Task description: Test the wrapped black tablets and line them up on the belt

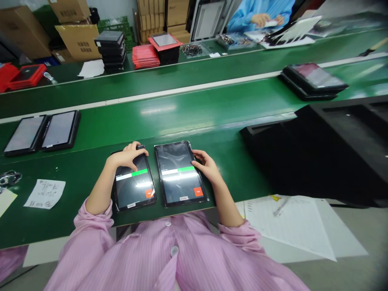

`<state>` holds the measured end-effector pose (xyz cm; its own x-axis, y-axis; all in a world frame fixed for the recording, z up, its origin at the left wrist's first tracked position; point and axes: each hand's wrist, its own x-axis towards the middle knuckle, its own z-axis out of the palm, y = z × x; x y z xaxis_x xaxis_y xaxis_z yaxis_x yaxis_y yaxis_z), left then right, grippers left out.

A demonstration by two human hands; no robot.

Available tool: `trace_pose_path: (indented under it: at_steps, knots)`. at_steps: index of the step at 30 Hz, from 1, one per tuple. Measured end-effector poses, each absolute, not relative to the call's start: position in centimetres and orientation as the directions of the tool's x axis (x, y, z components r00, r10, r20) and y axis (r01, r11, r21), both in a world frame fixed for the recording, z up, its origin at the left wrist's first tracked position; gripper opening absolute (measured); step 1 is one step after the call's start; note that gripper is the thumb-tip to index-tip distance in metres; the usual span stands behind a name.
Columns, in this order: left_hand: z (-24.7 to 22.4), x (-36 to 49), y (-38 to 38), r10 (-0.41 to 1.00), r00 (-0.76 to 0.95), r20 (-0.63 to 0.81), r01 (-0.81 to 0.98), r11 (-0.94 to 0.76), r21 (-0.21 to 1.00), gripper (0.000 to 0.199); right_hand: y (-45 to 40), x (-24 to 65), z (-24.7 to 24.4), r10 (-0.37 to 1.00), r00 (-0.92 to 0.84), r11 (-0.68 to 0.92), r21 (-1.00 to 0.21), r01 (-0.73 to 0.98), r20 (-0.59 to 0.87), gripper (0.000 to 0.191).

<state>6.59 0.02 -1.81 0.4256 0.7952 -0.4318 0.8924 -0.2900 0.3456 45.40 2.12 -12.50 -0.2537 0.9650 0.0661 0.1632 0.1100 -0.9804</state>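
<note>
Two tablets with lit screens lie side by side on the green bench in front of me, each showing a white and green bar and a small orange-red square. My left hand (pixel 129 156) reaches across the top of the left tablet (pixel 133 190), fingers curled at its upper edge and thumb over the screen. A small dark piece shows by those fingers, too little to name. My right hand (pixel 207 165) holds the right edge of the right tablet (pixel 180 186) between thumb and fingers. Some of its fingertips are hidden by the tablet's edge.
Two more tablets (pixel 59 128) lie at the left on the green conveyor belt (pixel 182 107). A handwritten note (pixel 45 194) is nearer me. Black foam trays (pixel 318 153) stand at the right, with stacked tablets (pixel 315 79) behind. Across the belt, a person in a blue sleeve (pixel 242 16) works.
</note>
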Motion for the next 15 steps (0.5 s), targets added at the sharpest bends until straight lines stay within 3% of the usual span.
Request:
trace_pose_path:
  at_steps: [5, 15]
  knots:
    - [-1.6, 7.4, 0.2, 0.784, 0.408, -0.468, 0.905, -0.28, 0.319, 0.073, 2.1, 45.3, -12.6, 0.977, -0.214, 0.033, -0.993, 0.114, 0.008, 0.046]
    - [-2.2, 7.7, 0.5, 0.814, 0.377, -0.441, 0.916, -0.259, 0.305, 0.075, 2.0, 45.4, -12.3, 0.981, -0.195, 0.024, -0.992, 0.126, -0.001, 0.044]
